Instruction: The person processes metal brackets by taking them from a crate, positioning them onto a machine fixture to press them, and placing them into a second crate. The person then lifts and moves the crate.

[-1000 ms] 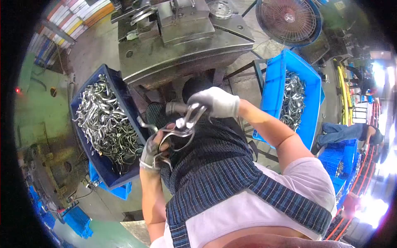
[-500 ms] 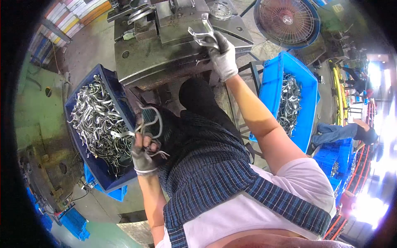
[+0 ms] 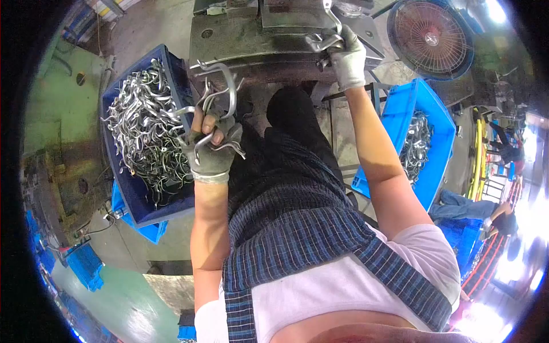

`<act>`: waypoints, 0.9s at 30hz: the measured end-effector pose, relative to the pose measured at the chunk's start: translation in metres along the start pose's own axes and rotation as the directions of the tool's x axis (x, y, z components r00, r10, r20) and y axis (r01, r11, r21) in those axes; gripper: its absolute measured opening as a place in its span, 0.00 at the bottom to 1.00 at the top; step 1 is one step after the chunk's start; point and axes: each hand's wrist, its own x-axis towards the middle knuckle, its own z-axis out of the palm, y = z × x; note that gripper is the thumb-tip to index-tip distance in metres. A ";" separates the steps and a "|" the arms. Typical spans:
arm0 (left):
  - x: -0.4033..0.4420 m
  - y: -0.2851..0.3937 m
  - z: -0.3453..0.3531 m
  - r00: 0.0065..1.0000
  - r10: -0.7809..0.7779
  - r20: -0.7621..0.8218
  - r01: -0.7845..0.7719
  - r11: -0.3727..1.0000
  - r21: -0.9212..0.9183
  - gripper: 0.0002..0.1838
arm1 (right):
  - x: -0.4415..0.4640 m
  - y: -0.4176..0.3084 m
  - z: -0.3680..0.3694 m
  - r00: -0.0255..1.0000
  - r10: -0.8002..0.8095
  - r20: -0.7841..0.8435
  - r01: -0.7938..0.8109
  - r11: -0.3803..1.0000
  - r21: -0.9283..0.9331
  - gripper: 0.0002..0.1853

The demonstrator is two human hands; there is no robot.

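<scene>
Machine table spanning the far side, left hand is clutching bent metal pieces beside the left bin, right hand, now parted from it, gripping others, seemingly dividing the load.

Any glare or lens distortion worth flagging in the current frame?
Head view: strong glare whites out much of the right edge, near the blue jeans; head view: fisheye-like distortion, corners black; head view: pale sheen on the green floor, lower left; head view: metal pieces in the left hand are distinguishable.

Bent metal pieces heaped in navy bin
</scene>
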 end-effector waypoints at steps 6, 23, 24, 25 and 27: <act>0.001 0.006 -0.002 0.999 0.030 -0.034 -0.027 0.994 0.110 0.17 | -0.045 -0.063 -0.029 0.830 -0.040 0.556 -0.199 0.910 0.363 0.17; -0.027 0.010 -0.046 0.855 0.078 -0.513 0.362 0.618 0.698 0.18 | -0.040 -0.041 -0.018 0.978 0.120 0.172 -0.188 0.863 0.469 0.15; -0.031 0.008 -0.046 0.910 0.114 -0.398 0.327 0.390 0.861 0.21 | -0.030 -0.046 -0.011 0.989 0.076 0.125 -0.117 0.923 0.368 0.13; -0.034 0.005 -0.054 0.914 0.135 -0.383 0.303 0.404 0.863 0.22 | -0.022 -0.033 -0.003 0.994 0.058 0.090 -0.085 0.936 0.340 0.11; -0.037 0.001 -0.048 0.908 0.134 -0.397 0.350 0.279 0.894 0.24 | -0.012 -0.007 0.011 0.984 0.151 0.099 -0.178 0.738 0.650 0.09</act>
